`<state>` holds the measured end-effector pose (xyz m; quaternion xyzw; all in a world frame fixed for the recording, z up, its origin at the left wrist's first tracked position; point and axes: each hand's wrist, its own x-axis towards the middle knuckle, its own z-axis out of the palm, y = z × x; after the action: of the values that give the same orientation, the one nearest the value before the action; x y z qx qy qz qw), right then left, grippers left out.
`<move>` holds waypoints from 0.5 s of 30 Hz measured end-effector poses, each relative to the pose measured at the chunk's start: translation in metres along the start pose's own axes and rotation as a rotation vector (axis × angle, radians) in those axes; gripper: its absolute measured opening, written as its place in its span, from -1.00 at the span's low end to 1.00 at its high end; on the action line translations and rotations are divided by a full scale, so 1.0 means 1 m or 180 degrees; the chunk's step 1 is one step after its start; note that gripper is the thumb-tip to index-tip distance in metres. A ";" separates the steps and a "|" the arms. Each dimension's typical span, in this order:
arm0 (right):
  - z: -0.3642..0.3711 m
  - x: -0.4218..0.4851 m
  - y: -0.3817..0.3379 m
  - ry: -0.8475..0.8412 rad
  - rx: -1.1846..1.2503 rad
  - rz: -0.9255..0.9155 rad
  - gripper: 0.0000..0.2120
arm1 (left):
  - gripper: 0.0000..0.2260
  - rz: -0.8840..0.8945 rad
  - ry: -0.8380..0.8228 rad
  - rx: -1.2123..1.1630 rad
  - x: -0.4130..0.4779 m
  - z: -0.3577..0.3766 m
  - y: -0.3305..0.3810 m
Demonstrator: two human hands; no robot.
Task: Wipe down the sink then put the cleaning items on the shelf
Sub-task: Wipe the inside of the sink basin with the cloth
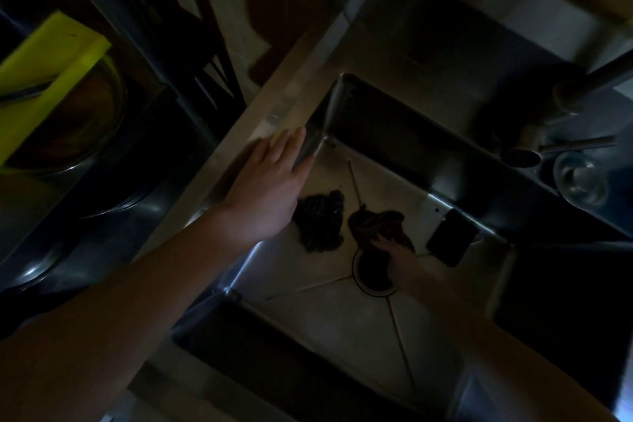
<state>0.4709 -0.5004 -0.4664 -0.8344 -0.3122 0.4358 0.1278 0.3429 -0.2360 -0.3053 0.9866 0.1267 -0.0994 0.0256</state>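
Brown cloth (375, 221) lies bunched on the floor of the steel sink (342, 329), just beyond the drain (371, 279). The right hand (397, 259) grips it, fingers curled over its near edge. A dark scrubber (320, 223) sits just left of it, nearer the left hand (265, 195), which rests flat, fingers straight, on the sink's left rim. A dark slab (452, 236) leans at the right wall. The room is very dim.

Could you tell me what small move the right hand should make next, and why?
Probably sweep the cloth across the sink floor: the right hand grips it by the drain, the left hand braces flat on the rim, and the scrubber lies untouched.
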 end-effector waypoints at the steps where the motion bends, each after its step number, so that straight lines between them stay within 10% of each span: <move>1: -0.004 0.001 -0.010 0.0112 0.0077 0.0009 -0.48 | -0.42 -0.0007 -0.0003 -0.0004 0.000 0.000 0.000; 15: -0.037 0.116 -0.108 0.0508 -0.0045 0.0194 -0.40 | -0.41 -0.0018 -0.0043 -0.0032 0.002 0.003 0.000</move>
<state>0.5061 -0.3419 -0.4671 -0.8765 -0.2786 0.3694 0.1331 0.3441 -0.2356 -0.3091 0.9854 0.1298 -0.1054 0.0312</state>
